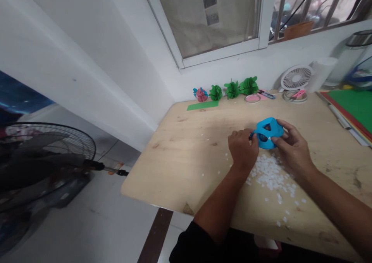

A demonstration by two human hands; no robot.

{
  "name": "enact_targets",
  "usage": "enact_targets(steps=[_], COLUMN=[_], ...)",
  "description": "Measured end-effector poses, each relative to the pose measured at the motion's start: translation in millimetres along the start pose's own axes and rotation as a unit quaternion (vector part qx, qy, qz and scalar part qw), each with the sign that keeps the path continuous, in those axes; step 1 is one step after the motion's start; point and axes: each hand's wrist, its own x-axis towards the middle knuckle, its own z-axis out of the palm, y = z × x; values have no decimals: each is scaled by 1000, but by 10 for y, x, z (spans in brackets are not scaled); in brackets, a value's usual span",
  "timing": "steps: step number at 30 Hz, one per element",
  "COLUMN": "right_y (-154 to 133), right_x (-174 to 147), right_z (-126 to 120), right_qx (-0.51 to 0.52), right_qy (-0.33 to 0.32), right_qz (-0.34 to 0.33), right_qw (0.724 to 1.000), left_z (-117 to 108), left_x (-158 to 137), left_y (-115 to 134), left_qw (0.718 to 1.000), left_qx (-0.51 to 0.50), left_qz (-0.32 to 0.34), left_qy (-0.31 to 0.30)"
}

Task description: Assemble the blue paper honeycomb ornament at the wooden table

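Observation:
Between my hands, above the wooden table, is a blue paper craft [269,128] made of curved strips with openings between them. My left hand [243,146] pinches its narrow left end. From the right, my right hand [293,144] grips the rounded body, thumb in front and fingers behind. A small white spot shows on the paper near the right thumb. Just below the hands lies a scattered pile of small white pieces [270,172]. Part of the craft is hidden behind my fingers.
Along the wall stand a pink-and-blue paper ball [200,94] and several green paper crafts [249,85]. A green strip [202,105] lies in front. Snips [266,94], a small white fan [296,78] and coloured paper sheets [353,104] are farther right. A large floor fan [43,162] stands left of the table [174,158].

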Motion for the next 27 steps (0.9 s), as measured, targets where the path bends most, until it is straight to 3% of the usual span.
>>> enact_targets(steps=[5, 8, 11, 20, 27], right_y=[-12, -17, -17, 3, -9], right_x=[1, -6, -15, -28, -31], right_z=[7, 21, 38, 19, 24], right_qx=[9, 18, 28, 24, -33], right_qy=[19, 26, 23, -3, 21], right_qz=[5, 7, 6, 26, 26], right_qw=[1000, 999, 999, 999, 999], left_z=[-40, -84, -88, -89, -95], left_x=[6, -10, -49, -45, -41], left_y=[10, 90, 168, 213, 235], left_qw=[998, 988, 980, 993, 990], left_qx=[38, -2, -36, -71, -81], left_qz=[45, 134, 188, 29, 17], left_qy=[37, 71, 51, -93, -111])
